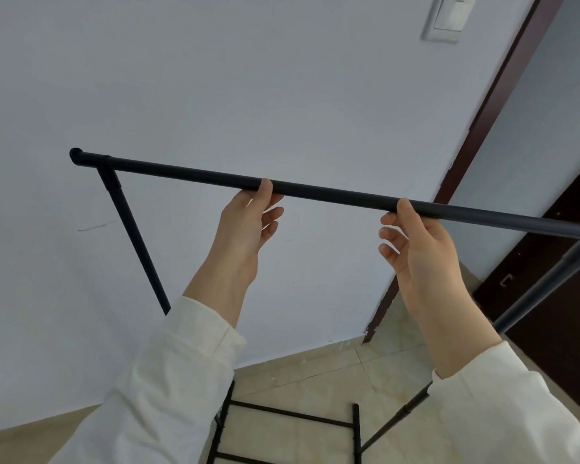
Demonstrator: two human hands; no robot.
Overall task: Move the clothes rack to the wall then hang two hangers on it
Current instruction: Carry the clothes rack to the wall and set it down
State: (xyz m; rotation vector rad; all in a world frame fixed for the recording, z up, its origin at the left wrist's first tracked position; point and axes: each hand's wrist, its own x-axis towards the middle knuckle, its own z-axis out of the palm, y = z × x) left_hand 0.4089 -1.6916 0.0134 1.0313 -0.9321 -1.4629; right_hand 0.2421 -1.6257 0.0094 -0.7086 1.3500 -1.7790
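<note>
A black metal clothes rack (188,174) stands in front of me, its top bar running from upper left to the right edge. My left hand (248,222) holds the bar near its middle, thumb over the top. My right hand (419,242) holds the bar further right, thumb on top and fingers loosely curled under it. The rack's left upright (134,236) slants down behind my left sleeve. Its base bars (288,413) show on the floor between my arms. No hangers are in view.
A pale wall (282,78) lies just beyond the rack. A dark door frame (489,105) and dark door (549,296) are on the right. A light switch (452,15) sits on the wall at the top. Beige floor tiles (315,373) lie below.
</note>
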